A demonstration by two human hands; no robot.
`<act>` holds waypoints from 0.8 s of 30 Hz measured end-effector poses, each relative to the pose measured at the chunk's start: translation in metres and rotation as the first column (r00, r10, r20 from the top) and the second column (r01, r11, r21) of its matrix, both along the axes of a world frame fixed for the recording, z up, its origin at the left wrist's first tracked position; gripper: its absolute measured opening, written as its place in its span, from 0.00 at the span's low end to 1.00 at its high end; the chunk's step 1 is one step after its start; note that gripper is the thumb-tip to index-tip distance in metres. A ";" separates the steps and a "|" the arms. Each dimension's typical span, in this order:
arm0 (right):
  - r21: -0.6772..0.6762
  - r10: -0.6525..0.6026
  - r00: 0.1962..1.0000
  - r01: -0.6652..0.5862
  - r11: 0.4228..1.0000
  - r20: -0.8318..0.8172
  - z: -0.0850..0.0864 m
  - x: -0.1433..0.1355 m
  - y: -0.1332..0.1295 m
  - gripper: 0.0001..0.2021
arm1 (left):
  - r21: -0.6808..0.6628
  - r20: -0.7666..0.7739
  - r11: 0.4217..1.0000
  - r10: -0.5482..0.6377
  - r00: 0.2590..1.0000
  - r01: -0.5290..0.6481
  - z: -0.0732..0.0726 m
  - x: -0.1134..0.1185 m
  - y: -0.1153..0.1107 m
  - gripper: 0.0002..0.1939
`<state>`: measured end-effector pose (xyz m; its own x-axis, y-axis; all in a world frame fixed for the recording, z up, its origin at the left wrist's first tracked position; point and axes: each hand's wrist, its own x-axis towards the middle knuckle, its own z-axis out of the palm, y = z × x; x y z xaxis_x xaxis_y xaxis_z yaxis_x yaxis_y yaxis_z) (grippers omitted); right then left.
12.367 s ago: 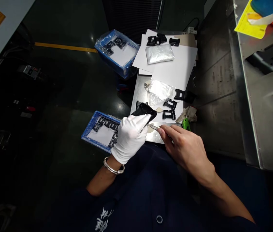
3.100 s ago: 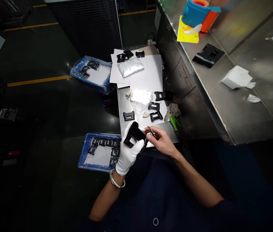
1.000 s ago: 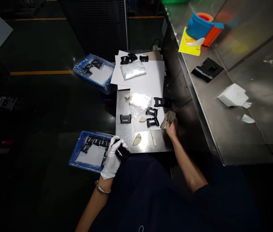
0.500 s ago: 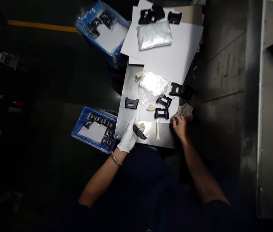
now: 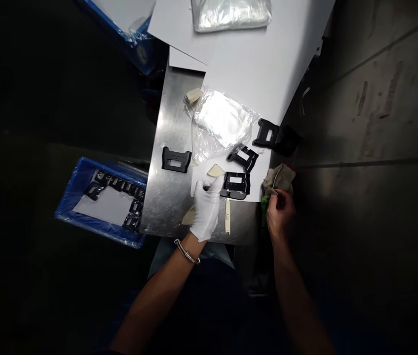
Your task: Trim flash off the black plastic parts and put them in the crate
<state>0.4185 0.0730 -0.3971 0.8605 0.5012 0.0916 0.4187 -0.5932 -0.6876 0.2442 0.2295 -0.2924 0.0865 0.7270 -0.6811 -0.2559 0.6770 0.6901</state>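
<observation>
My left hand [image 5: 207,209], in a white glove, is closed on a black plastic part [image 5: 241,195], seen nearly edge-on and jutting out to the right. Just beyond it lies a black plastic frame [image 5: 232,183] with a rectangular window. My bare right hand [image 5: 281,214] pinches the lower edge of a crumpled grey cloth [image 5: 279,178] at the table's right edge. A green thing [image 5: 264,209], its kind unclear, shows beside those fingers. Between my hands lies a cream strip [image 5: 227,217] marked A30.
More black frames [image 5: 176,159] lie on the metal table [image 5: 164,202] and on white paper [image 5: 246,74]. Clear plastic bags [image 5: 223,121] and cream scraps [image 5: 216,170] are there too. At left stands a blue bin [image 5: 71,197] of bagged parts; another bin [image 5: 110,22] is farther back.
My left hand has moved right with the black part, bringing it near the black frame and the cream strip. My right hand stays by the cloth. The view has shifted closer to the table.
</observation>
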 end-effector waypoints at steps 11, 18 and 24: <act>0.079 -0.135 0.989 0.139 0.987 -0.056 -0.005 -0.015 0.000 0.15 | 0.545 -0.423 0.780 -0.062 0.904 0.308 -0.082 0.081 -0.039 0.21; 0.184 -0.039 0.988 0.011 0.983 0.151 -0.010 -0.026 0.015 0.07 | 0.608 -0.518 0.698 -0.013 0.855 0.378 -0.106 0.095 -0.068 0.23; 0.187 0.003 0.973 -0.048 0.981 0.231 -0.010 -0.024 0.018 0.05 | 0.557 -0.595 0.701 -0.036 0.803 0.445 -0.118 0.104 -0.078 0.24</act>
